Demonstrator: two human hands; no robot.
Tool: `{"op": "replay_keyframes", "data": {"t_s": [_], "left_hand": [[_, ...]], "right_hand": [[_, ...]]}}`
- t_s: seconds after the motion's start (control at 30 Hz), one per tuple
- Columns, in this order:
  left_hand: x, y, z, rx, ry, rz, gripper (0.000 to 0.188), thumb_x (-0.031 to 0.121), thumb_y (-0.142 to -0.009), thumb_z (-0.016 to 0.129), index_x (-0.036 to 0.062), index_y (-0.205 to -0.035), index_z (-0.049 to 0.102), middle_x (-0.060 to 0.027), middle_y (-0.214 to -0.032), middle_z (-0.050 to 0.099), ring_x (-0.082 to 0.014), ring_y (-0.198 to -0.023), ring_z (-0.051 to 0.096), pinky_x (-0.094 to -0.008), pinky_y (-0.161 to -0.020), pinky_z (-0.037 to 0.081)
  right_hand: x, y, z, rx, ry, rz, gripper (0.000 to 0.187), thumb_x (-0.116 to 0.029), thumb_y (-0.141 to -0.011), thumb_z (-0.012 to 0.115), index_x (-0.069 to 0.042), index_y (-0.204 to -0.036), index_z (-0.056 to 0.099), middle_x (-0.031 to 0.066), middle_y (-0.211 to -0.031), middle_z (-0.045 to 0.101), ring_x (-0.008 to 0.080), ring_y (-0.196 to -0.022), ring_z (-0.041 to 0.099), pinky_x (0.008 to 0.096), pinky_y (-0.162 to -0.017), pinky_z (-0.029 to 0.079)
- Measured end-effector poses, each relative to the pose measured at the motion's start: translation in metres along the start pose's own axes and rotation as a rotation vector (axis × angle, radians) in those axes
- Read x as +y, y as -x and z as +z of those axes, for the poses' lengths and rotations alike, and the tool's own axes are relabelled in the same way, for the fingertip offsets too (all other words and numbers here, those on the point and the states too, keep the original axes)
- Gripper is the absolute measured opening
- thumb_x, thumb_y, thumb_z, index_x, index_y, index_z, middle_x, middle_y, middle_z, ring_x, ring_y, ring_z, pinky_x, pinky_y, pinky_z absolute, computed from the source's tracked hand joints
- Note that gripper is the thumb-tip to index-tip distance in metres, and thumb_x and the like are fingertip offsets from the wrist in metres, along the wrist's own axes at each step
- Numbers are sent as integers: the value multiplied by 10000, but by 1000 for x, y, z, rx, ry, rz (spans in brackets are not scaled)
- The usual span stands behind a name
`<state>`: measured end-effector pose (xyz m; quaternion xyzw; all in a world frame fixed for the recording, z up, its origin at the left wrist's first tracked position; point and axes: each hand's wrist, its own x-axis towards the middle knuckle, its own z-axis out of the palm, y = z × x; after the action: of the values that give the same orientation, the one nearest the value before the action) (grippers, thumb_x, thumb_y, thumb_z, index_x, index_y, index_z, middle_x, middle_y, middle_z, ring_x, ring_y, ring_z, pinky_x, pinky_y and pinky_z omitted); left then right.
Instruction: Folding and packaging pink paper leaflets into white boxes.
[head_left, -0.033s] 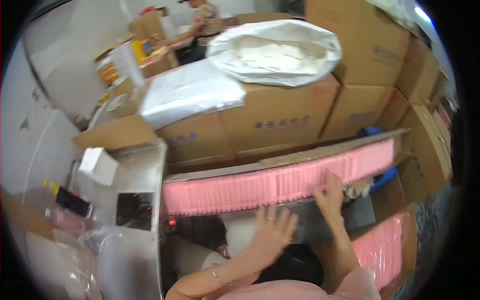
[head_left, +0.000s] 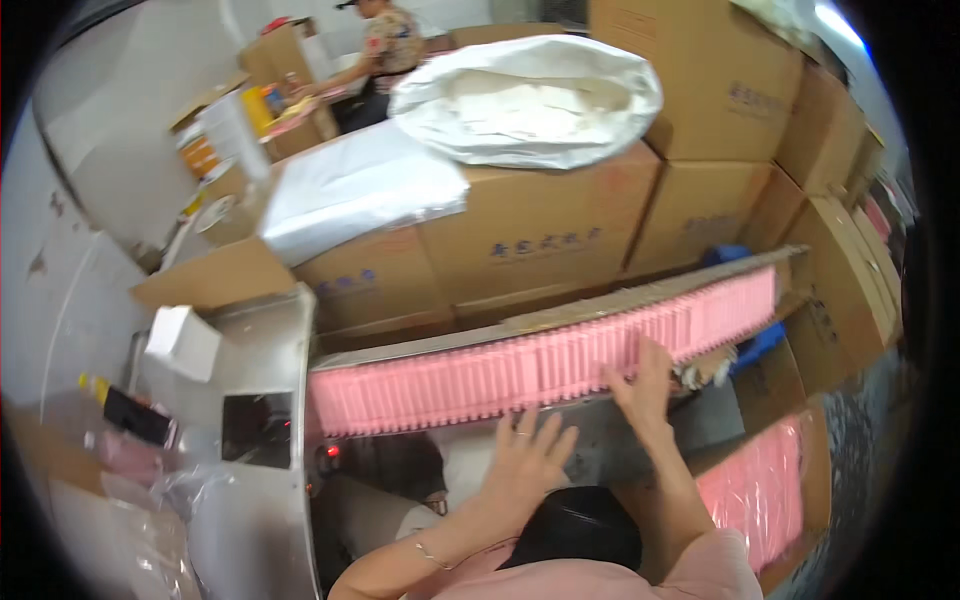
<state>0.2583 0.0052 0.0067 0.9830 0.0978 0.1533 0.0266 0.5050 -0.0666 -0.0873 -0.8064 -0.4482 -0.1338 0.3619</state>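
My view has swung slightly right; the long row of thin pink pieces [head_left: 440, 390] stays on the narrow grey-edged table [head_left: 420, 347], so work looks unchanged. My left hand [head_left: 522, 466] is spread at the row's near edge; my right hand [head_left: 645, 397], fingers parted, perhaps touches it.

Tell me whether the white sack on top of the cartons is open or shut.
The white sack is open: it gapes wide, and white contents show inside.

Smudged pale wall [head_left: 60, 240] at nine o'clock, whitish wall [head_left: 150, 110] at ten, bright light [head_left: 840, 22] (a short white strip) at two, dark mottled floor [head_left: 850, 450] at four, grey metal worktop [head_left: 260, 355] at eight.
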Motion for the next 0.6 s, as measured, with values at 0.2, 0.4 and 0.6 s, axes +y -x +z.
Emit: {"op": "replay_keyframes", "data": {"t_s": [0.2,0.4,0.6], "left_hand": [[-11,9,63,-97,649,-228,545,187,-876,673,53,-1374,495,-230,-1304,572,-422,-1183,545,-468,-976,453],[-7,-26,101,343,555,-436,654,45,-770,720,0,-1373,470,-256,-1270,449,-414,-1114,477,-482,-929,393],[-1,-44,124,485,471,-447,743,35,-727,712,-60,-1398,407,-336,-1429,305,-492,-1263,350,-547,-1000,299]], "right_hand": [[-8,-5,14,124,106,51,769,-311,-711,828,95,-1257,471,241,-1107,522,403,-1034,493,473,-910,427],[-21,-3,22,-4,135,119,840,-207,-636,784,119,-1311,404,259,-1103,501,429,-1033,477,493,-935,418],[-23,-10,30,-52,-61,236,974,-197,-665,744,104,-1455,261,316,-1291,478,447,-1204,463,475,-1035,395]]}}
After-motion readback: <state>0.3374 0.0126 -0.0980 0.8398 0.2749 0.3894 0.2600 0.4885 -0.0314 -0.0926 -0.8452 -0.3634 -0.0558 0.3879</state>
